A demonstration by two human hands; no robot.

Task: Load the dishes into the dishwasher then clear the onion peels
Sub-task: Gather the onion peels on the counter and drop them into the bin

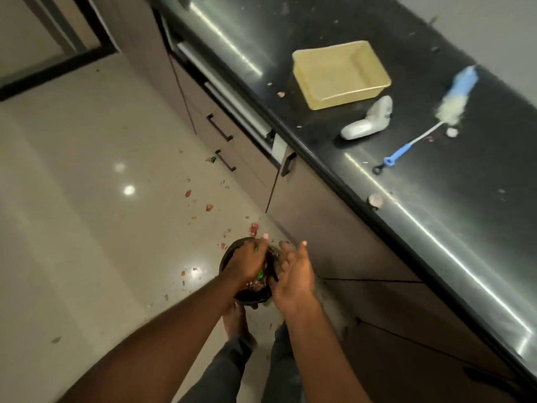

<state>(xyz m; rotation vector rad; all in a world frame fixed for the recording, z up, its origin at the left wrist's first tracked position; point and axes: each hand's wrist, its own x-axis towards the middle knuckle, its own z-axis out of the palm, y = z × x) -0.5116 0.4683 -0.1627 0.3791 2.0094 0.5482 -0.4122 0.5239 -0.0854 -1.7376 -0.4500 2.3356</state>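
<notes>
Both hands meet over a dark bin (225,261): left hand (247,263) fingers curled around green scrap (259,274), right hand (292,276) spread, empty.

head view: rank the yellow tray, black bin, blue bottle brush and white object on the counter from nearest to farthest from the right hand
1. Black bin: on the floor, right beside the right hand, under both hands.
2. White object: on the black counter, just in front of the tray.
3. Yellow tray and blue bottle brush: farther back on the counter, tray left, brush right; too close to call.
</notes>
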